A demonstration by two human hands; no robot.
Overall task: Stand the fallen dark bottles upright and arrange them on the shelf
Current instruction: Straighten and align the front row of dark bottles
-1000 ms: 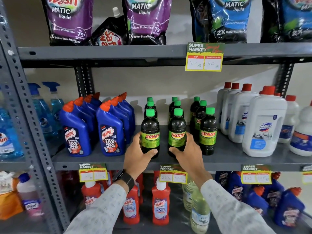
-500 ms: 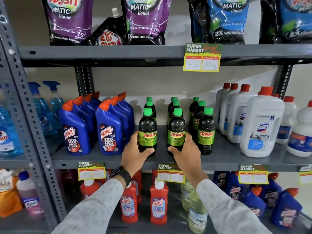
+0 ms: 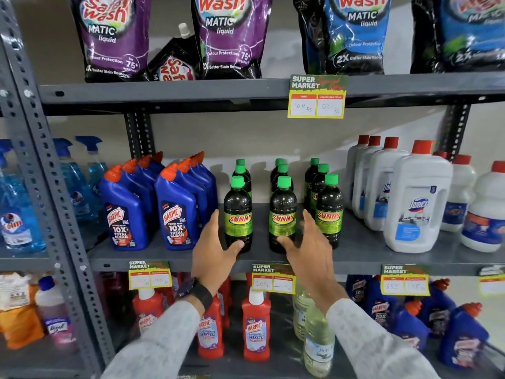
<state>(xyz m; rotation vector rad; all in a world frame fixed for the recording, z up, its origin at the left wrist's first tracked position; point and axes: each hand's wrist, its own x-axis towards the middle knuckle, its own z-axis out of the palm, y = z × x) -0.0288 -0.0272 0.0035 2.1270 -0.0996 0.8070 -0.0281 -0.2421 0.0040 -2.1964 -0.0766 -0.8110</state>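
Note:
Dark bottles with green caps and green "SUNNY" labels stand upright in three short rows on the middle shelf [image 3: 360, 253]. The front ones are the left bottle [image 3: 237, 212], the middle bottle [image 3: 282, 214] and the right bottle [image 3: 329, 212]. My left hand [image 3: 214, 253] is just left of the left bottle, fingers spread beside it, thumb lying across its base. My right hand [image 3: 308, 247] is between the middle and right bottles, blurred, thumb at the middle bottle's base and fingers apart from its side. Neither hand closes around a bottle.
Blue Harpic bottles [image 3: 175, 212] stand close on the left of the dark bottles, white Domex bottles [image 3: 418, 203] on the right. Detergent pouches [image 3: 229, 36] fill the shelf above; red bottles [image 3: 255, 326] and pale bottles [image 3: 318, 337] fill the shelf below. Price tags hang on the shelf edges.
Both hands have loosened from the front left and middle bottles and drawn slightly back and apart. The bottles stay upright in place.

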